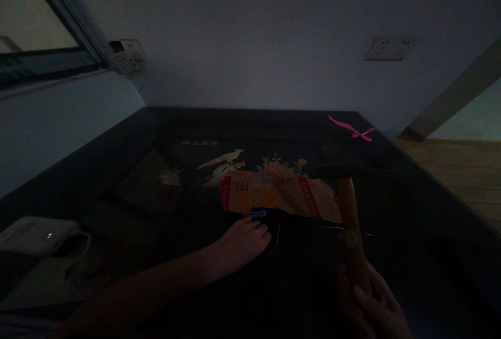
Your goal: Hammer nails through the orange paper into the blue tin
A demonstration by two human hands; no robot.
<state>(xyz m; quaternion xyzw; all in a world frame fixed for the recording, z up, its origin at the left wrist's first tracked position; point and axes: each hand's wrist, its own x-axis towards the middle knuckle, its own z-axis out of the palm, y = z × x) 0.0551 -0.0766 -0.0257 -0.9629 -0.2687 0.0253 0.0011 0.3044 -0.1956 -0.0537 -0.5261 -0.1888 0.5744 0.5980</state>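
Note:
In the dim head view, my right hand (378,302) is wrapped around the wooden handle of a hammer (352,219). The hammer stands roughly upright, its dark head at the top, just right of a crumpled orange-brown printed wrapper (274,193) with red bands. My left hand (246,242) is closed, knuckles up, low over the dark table in front of the wrapper. Close to its fingertips is a small blue item (258,213), partly under the wrapper's edge. Whatever the left fingers hold, if anything, is hidden. A thin bright line shows just right of them.
The dark tabletop (188,125) carries a printed bird and flowers. A pink ribbon (354,131) lies at the back right. At the left edge sits a white device (39,234) with a cable. Wall sockets (389,48) are above the table, and a window (43,20) is at left.

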